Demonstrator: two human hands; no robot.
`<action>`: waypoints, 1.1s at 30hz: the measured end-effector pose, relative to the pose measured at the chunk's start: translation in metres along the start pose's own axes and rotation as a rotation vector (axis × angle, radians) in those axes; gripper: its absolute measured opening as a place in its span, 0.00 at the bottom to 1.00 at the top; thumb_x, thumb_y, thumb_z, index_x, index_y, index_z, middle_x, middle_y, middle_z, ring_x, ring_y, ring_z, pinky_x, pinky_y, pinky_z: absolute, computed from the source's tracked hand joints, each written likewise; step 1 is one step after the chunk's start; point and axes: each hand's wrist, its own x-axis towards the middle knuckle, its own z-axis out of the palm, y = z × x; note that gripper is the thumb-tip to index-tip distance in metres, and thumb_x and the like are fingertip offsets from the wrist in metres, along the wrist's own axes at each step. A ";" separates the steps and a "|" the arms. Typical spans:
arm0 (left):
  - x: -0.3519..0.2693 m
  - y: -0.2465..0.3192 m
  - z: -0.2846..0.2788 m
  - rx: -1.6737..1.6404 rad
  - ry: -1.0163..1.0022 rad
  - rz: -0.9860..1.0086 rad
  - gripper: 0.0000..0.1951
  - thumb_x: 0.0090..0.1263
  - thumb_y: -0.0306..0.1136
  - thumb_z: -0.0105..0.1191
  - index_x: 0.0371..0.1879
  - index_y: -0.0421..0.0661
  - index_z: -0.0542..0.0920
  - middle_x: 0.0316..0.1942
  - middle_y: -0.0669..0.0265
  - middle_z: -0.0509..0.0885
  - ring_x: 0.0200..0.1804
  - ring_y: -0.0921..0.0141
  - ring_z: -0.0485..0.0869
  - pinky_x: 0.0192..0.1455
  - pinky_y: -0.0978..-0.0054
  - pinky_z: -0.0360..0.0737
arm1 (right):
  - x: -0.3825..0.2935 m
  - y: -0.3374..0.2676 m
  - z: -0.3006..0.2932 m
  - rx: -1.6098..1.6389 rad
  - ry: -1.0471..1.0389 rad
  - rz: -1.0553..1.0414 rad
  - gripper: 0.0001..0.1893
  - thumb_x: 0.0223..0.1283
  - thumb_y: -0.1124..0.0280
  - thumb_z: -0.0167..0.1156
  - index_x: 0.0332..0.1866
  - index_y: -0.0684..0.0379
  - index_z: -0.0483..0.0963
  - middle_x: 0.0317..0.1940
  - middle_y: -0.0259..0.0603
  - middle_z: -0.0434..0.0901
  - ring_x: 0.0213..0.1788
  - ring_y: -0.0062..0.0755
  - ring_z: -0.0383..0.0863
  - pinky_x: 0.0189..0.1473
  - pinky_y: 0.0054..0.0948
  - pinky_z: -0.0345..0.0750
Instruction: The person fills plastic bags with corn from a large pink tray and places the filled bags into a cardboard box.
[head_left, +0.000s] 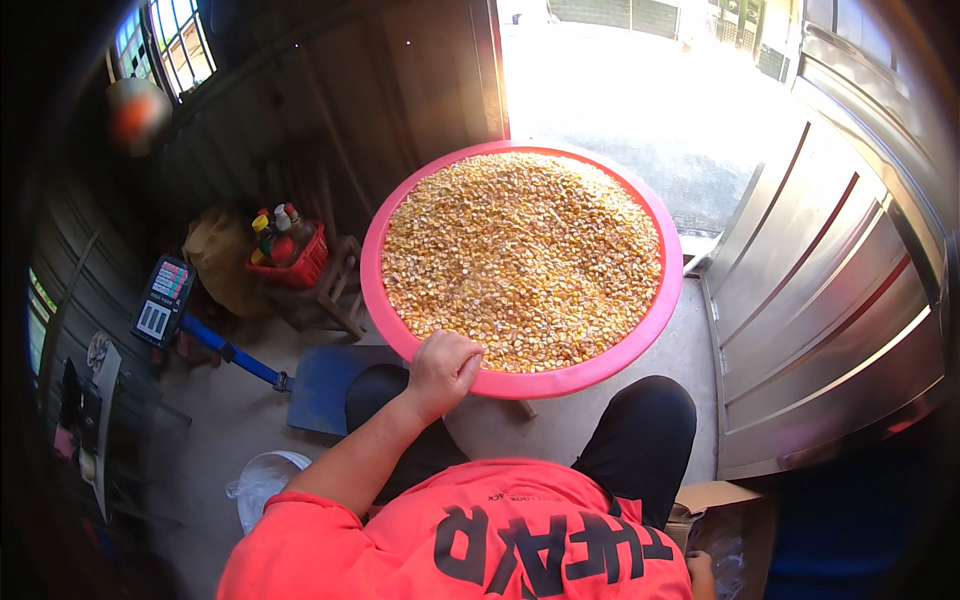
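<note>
A wide round pink plastic basin (671, 300) full of dried corn kernels (525, 255) stands before me, raised above the floor. My left hand (444, 367) rests on the basin's near rim, its fingers curled over the edge beside the kernels; whether they grip the rim is hard to tell. Low at the right, my right hand (700, 566) is beside an open cardboard box (754, 525) with clear plastic inside. Only a small part of that hand shows, and its fingers are mostly hidden.
At left are a platform scale's blue plate (322, 386) and its display (163, 300), a white bucket (259, 480) with clear plastic, and a red basket (311, 262) of bottles on a wooden stool (330, 300). A metal door (817, 315) stands at right, beside the bright doorway.
</note>
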 end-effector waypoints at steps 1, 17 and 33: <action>0.000 0.000 0.002 0.002 0.026 0.009 0.04 0.56 0.25 0.57 0.30 0.45 0.79 0.28 0.63 0.79 0.33 0.61 0.76 0.38 0.66 0.72 | 0.003 -0.004 -0.006 0.067 0.087 -0.002 0.05 0.57 0.75 0.56 0.37 0.60 0.76 0.20 0.39 0.77 0.16 0.31 0.75 0.16 0.31 0.71; -0.082 -0.041 -0.104 0.021 0.261 -0.342 0.07 0.57 0.22 0.55 0.34 0.45 0.80 0.33 0.63 0.80 0.37 0.61 0.77 0.40 0.68 0.74 | -0.182 -0.435 -0.014 0.264 0.085 -1.399 0.05 0.61 0.82 0.51 0.39 0.63 0.74 0.29 0.32 0.74 0.30 0.17 0.73 0.35 0.16 0.71; -0.469 -0.078 -0.209 0.213 0.038 -1.641 0.09 0.60 0.31 0.53 0.36 0.43 0.81 0.27 0.60 0.82 0.31 0.61 0.81 0.36 0.66 0.77 | -0.171 -0.518 0.069 0.002 -0.082 -1.668 0.06 0.64 0.82 0.50 0.43 0.66 0.72 0.36 0.38 0.74 0.37 0.24 0.74 0.40 0.22 0.73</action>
